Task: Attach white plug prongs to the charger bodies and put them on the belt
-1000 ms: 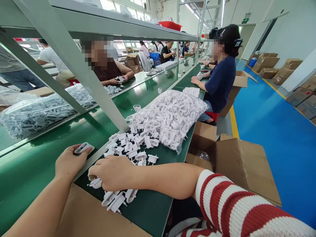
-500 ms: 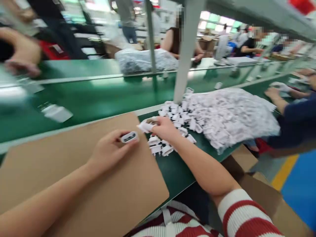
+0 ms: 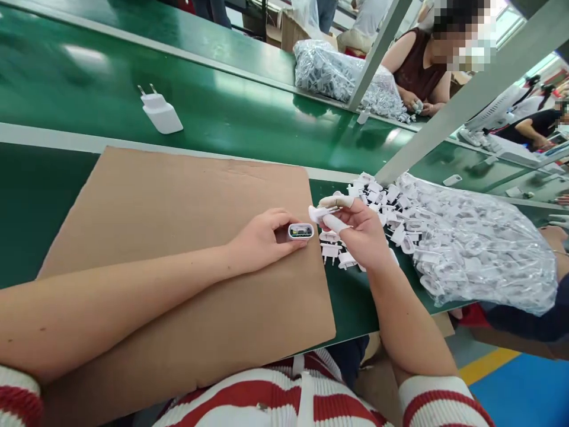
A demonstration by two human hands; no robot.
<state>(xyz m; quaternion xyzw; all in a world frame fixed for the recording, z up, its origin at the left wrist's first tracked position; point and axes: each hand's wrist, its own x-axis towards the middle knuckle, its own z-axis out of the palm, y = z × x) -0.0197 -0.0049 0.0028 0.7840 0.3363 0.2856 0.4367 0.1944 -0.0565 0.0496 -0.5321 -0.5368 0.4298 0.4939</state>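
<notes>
My left hand (image 3: 262, 240) is closed around a white charger housing (image 3: 301, 231), whose open end faces me and shows a circuit board inside. Just to its right, my right hand (image 3: 360, 228) pinches a white plug cap (image 3: 318, 213) with two metal pins, wearing white covers on the thumb and a finger. A small gap separates cap and housing. Beneath both arms lies a brown cardboard sheet (image 3: 200, 201). Loose white plug caps (image 3: 330, 251) are scattered beside and behind my right hand, which partly hides them.
A clear plastic bag (image 3: 489, 243) full of white plug caps lies at the right. Behind the cardboard, a green conveyor belt (image 3: 240, 112) carries an assembled charger (image 3: 162, 112). A slanting metal post (image 3: 466, 95) rises behind the caps. Across the belt sits a co-worker (image 3: 420, 65).
My right hand has lifted a plug cap from the loose caps and turned it toward the housing. The left hand still holds the housing. The camera view has swung and tilted.
</notes>
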